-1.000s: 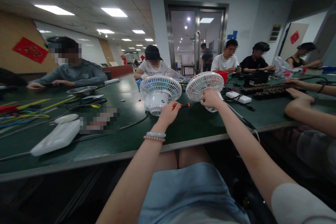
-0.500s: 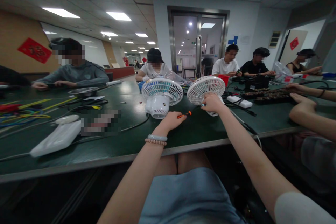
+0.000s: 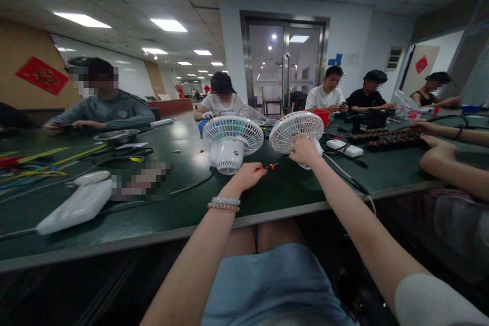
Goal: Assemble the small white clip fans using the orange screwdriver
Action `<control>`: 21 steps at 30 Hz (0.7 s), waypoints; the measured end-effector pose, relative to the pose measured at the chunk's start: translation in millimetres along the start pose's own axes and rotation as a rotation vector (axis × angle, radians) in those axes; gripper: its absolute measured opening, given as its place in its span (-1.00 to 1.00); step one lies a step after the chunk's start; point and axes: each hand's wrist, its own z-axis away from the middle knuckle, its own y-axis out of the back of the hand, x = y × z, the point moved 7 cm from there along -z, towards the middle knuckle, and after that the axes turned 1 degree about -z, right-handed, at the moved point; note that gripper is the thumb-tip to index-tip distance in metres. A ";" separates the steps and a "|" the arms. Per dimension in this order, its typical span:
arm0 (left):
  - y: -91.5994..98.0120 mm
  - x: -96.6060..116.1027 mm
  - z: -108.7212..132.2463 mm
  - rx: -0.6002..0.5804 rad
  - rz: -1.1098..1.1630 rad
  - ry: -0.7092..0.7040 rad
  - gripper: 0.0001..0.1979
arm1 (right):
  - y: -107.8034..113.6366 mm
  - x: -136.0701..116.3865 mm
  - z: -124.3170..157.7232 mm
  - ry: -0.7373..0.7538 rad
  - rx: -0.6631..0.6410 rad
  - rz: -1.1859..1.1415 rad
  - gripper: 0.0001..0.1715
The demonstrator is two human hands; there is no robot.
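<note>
Screwdriver [image 3: 271, 166] | gripped in left hand [image 3: 249, 175] | pointing toward right hand [image 3: 304, 150]

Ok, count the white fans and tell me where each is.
2. The first fan sits just beyond the left hand; the second fan is to its right, partly covered by the right hand. Any behind them would be hidden.

I have my left arm [image 3: 194, 260] and right arm [image 3: 355, 214] reaching forward and inward, the left hand [image 3: 250, 176] curled in a grip, the right hand [image 3: 304, 151] higher in view, fingers bent.
</note>
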 end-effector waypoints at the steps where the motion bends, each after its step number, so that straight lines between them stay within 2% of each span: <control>1: 0.1 -1.7 -0.4 0.004 -0.002 0.011 -0.69 | -0.1 -0.1 -0.3 -0.003 0.001 -0.003 -0.66; 5: 3.7 -10.4 -1.3 0.062 -0.061 0.101 -0.68 | -1.7 0.8 -0.6 0.027 -0.009 0.008 -0.65; 9: 4.1 -6.4 -3.1 0.072 -0.082 0.029 -0.69 | -3.1 0.9 2.3 0.129 -0.028 0.033 -0.63; 12: 1.0 -5.1 -3.9 0.040 -0.153 0.006 -0.65 | -1.5 2.5 5.5 0.175 -0.011 0.026 -0.65; 17: -8.7 -5.2 -7.9 -0.047 -0.275 0.011 -0.65 | 2.1 6.9 11.4 0.151 0.014 -0.026 -0.73; 21: -16.5 -0.6 -14.4 -0.118 -0.360 0.016 -0.62 | 6.6 11.6 20.8 0.093 0.030 -0.057 -0.62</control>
